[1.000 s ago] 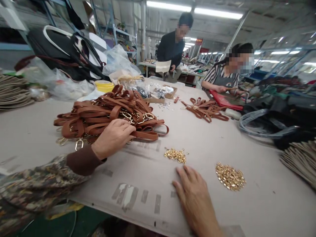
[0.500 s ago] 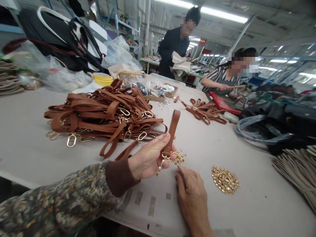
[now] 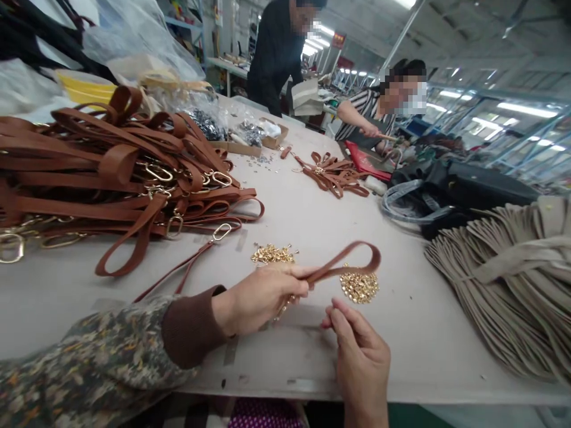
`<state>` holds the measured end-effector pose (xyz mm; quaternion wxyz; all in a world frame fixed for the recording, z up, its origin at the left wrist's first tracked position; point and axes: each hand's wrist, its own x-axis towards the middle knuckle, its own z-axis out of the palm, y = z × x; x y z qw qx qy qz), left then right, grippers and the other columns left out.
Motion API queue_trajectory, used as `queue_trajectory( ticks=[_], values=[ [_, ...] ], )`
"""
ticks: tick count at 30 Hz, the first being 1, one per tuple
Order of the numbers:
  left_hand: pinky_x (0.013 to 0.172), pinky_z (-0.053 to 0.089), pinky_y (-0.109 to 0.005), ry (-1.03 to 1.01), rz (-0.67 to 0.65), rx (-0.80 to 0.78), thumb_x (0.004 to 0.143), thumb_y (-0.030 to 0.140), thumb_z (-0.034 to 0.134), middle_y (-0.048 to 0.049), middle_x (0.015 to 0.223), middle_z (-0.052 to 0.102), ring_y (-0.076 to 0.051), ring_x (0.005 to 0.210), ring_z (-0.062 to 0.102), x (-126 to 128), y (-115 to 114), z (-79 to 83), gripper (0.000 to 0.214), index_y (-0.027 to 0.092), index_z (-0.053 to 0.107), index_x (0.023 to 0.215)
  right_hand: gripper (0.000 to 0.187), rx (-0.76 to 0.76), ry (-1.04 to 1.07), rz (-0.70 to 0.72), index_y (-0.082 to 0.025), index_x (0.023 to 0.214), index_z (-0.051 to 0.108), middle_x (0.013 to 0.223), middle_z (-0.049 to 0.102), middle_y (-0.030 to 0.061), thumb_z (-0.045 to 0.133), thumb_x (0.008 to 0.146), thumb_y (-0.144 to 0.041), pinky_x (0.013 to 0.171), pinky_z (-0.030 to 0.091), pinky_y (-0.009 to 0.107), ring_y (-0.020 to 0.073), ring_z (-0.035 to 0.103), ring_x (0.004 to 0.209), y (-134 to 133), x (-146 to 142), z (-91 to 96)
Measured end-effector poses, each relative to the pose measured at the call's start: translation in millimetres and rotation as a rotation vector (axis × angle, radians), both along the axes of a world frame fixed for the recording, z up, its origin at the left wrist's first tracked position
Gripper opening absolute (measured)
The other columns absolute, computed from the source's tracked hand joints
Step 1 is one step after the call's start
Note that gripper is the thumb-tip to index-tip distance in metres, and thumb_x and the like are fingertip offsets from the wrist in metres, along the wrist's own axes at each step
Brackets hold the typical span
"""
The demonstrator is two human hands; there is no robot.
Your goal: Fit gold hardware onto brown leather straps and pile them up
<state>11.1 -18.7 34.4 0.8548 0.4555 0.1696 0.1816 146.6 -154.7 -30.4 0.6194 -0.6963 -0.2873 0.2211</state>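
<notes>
My left hand (image 3: 263,297) is closed around one end of a brown leather strap (image 3: 332,266), whose loop sticks out to the right above the table. Part of a gold clasp shows below my left fingers. Just right of it, my right hand (image 3: 361,351) is raised with thumb and fingertips pinched together; whatever lies between them is too small to make out. Behind my left hand is a pile of gold rivet-like studs (image 3: 273,254). A second pile of small gold caps (image 3: 360,286) lies beyond my right hand, partly behind the strap's loop.
A big heap of brown straps with gold clasps (image 3: 111,172) fills the left. A smaller strap bundle (image 3: 334,173) lies farther back. Stacked grey-beige strips (image 3: 499,279) and black bags (image 3: 464,190) stand at right. Two people are working behind the table.
My left hand has turned the strap from upright to sideways, loop pointing right. My right hand has lifted from the table near the studs into a pinch. The view has shifted right.
</notes>
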Motion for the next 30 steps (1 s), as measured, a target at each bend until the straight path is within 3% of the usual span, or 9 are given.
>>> queue_trajectory(
  ticks=[4,7,9,12,16,20,24,30],
  values=[
    [0.089,0.043,-0.028,-0.019,-0.088,0.153,0.077,0.011,0.063,-0.0029,0.100,0.069,-0.015,0.090,0.059,2.8,-9.4,-8.0,0.043,0.017,0.064,0.120,0.021,0.182,0.122,0.098,-0.020,0.099,0.069,0.079,0.071,0.0032,0.072,0.080,-0.027,0.065,0.054,0.029,0.0152,0.066,0.068,-4.0,-10.6,11.5],
    [0.072,0.046,-0.026,0.054,-0.063,0.183,0.079,0.018,0.066,-0.0013,0.077,0.069,-0.014,0.072,0.060,3.3,-13.4,-14.8,0.022,0.014,0.067,0.100,0.013,0.217,0.181,0.184,-0.022,0.094,0.068,0.076,0.070,0.0012,0.070,0.082,-0.025,0.066,0.054,0.031,0.0152,0.066,0.068,-2.7,-16.0,19.4],
    [0.062,0.041,-0.023,0.141,-0.038,0.295,0.080,0.022,0.066,0.0002,0.069,0.066,-0.012,0.064,0.056,1.5,-13.2,-18.7,0.008,0.014,0.065,0.083,0.009,0.199,0.190,0.211,-0.021,0.090,0.069,0.075,0.070,0.0012,0.070,0.082,-0.025,0.064,0.054,0.030,0.0146,0.065,0.066,-2.1,-15.8,19.9],
    [0.059,0.037,-0.022,0.235,-0.020,0.531,0.085,0.022,0.059,0.0016,0.067,0.063,-0.011,0.061,0.051,-2.1,-11.0,-20.3,0.013,0.015,0.063,0.074,0.010,0.169,0.192,0.211,-0.021,0.091,0.071,0.075,0.070,0.0010,0.072,0.081,-0.023,0.062,0.052,0.027,0.0128,0.063,0.064,-2.1,-12.8,15.1],
    [0.075,0.045,-0.026,0.150,-0.122,0.599,0.092,0.015,0.042,-0.0017,0.083,0.064,-0.014,0.078,0.058,-3.9,-11.9,-16.0,0.022,0.016,0.063,0.094,0.012,0.122,0.202,0.226,-0.020,0.093,0.071,0.079,0.072,0.0023,0.071,0.082,-0.025,0.066,0.054,0.028,0.0136,0.064,0.067,-0.6,-12.3,9.9],
    [0.080,0.048,-0.029,0.149,-0.142,0.624,0.093,0.015,0.038,-0.0042,0.090,0.065,-0.016,0.084,0.060,-5.4,-13.6,-13.0,0.026,0.016,0.058,0.109,0.013,0.099,0.194,0.227,-0.019,0.091,0.072,0.085,0.074,0.0046,0.072,0.081,-0.027,0.066,0.055,0.029,0.0137,0.065,0.067,1.6,-14.7,9.9],
    [0.083,0.047,-0.030,0.203,-0.123,0.754,0.092,0.012,0.039,-0.0051,0.093,0.067,-0.018,0.089,0.061,-7.3,-12.2,-15.0,0.026,0.016,0.059,0.108,0.012,0.084,0.126,0.207,-0.019,0.089,0.072,0.077,0.073,0.0026,0.072,0.080,-0.027,0.064,0.055,0.026,0.0127,0.064,0.064,1.3,-13.8,10.6],
    [0.078,0.047,-0.027,0.190,-0.132,0.777,0.092,0.013,0.041,-0.0037,0.091,0.068,-0.017,0.086,0.061,-6.5,-13.1,-19.9,0.024,0.018,0.061,0.103,0.013,0.020,0.027,0.215,-0.020,0.090,0.074,0.074,0.070,0.0009,0.071,0.080,-0.029,0.065,0.055,0.025,0.0134,0.064,0.067,-0.5,-12.9,14.3]
  ],
)
